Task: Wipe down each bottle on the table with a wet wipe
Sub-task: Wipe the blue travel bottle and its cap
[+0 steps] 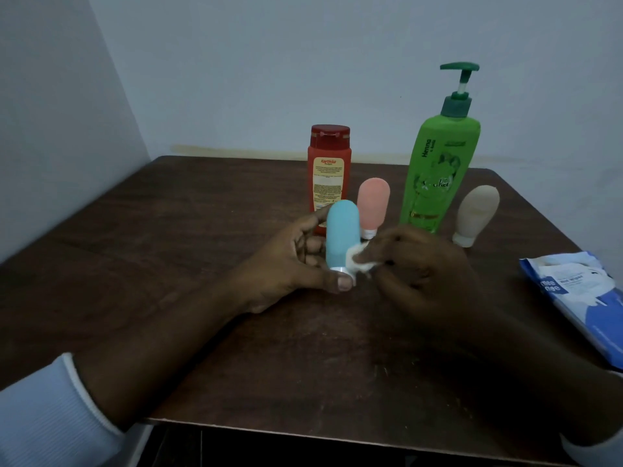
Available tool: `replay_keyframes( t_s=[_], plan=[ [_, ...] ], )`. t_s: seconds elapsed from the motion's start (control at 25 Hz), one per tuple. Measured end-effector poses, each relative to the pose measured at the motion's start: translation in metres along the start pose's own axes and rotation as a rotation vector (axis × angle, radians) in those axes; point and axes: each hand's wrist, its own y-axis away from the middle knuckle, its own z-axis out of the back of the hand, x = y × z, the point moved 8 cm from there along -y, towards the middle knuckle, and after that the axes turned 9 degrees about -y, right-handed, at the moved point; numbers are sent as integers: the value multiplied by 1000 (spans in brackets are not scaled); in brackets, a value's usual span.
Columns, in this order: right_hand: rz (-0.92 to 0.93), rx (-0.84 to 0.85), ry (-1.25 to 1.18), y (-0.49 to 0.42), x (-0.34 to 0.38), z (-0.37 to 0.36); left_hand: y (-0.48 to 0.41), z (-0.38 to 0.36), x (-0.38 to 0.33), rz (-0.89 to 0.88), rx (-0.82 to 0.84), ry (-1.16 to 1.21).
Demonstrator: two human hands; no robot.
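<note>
While left hand [296,261] grips blue bottle [342,230] | right hand [421,261] pinches wipe [359,259] against its base

Counted 3 small squeeze bottles: blue bottle [342,230], pink bottle [372,203], beige bottle [477,217] | 2 large: red bottle [328,170], green pump bottle [435,170] | 1 wet wipe [359,259] | 1 wipes pack [580,291] | 2 hands: left hand [286,264], right hand [421,264] | 1 table [202,230]

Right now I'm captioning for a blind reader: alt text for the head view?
The left hand holds a blue bottle cap-down while the right hand pinches a wet wipe against its lower side. Behind, on the table, stand a red bottle, pink bottle, green pump bottle and beige bottle; a wipes pack lies at right.
</note>
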Motion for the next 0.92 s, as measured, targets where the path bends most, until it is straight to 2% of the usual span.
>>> replay_keyframes(
  t_s=[0.12,0.2,0.28,0.44,0.52,0.6,0.76,0.84,0.92],
  plan=[
    [-12,-203,76,-2,-3,23,2,6,-6,-47,11,-343],
    [-21,-191,157,-3,-7,25,2,8,-5,-39,35,-467],
    [-26,-105,194,-5,-14,20,1,11,-4,-25,31,-459],
    [-54,260,195,-3,-19,-13,-2,16,-2,-23,-11,-402],
    [-22,384,170,2,-12,-31,-3,15,-1,-33,4,-404],
    [25,444,177,2,-6,-36,-4,16,0,-35,4,-394],
    [-116,563,254,3,-21,-19,-7,19,2,-35,-13,-368],
    [-38,461,238,1,-12,-19,-8,17,4,-36,-2,-347],
    [58,433,206,-1,-1,-37,-7,17,4,-41,0,-319]
  ],
)
